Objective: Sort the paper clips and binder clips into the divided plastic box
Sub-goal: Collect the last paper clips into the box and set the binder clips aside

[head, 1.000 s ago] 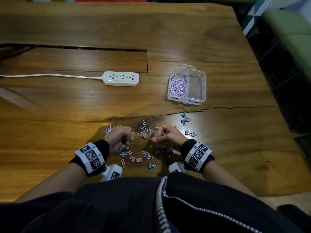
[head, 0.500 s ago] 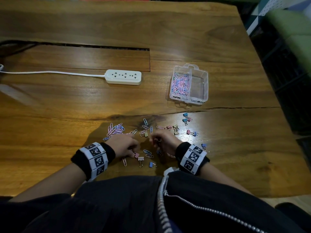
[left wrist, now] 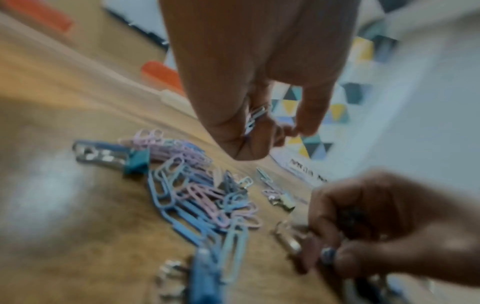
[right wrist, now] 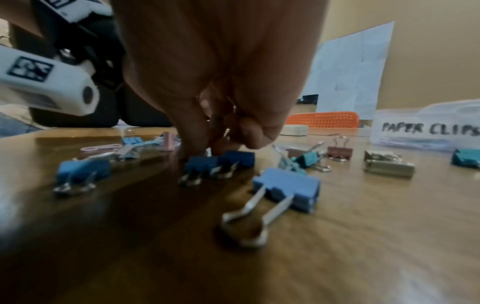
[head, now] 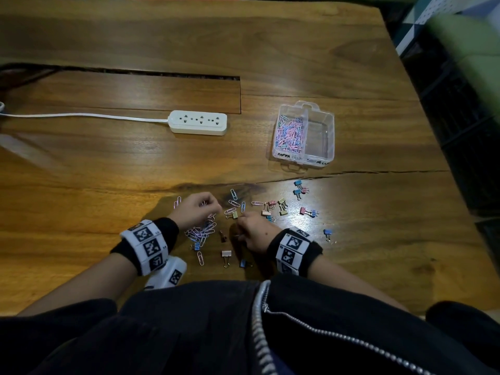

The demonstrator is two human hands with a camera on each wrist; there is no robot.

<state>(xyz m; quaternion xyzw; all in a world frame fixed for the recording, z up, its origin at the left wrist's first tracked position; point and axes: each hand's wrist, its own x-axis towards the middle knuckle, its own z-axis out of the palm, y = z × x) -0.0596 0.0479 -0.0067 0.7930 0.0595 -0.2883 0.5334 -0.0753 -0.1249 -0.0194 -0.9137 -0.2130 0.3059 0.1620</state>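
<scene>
Hands have shifted since a second ago: left hand (head: 198, 209) now pinches paper clips (left wrist: 255, 116) above the counter (head: 108, 169) pile, right hand (head: 253, 234) curls onto binder clips (right wrist: 218, 162), box (head: 320, 147) beyond.

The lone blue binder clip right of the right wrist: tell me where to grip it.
Pinch the blue binder clip across its blue body, coming from above; it lies apart from the other clips, handles toward the person, and the body probably gives firmer purchase than the thin wire loops.
</scene>
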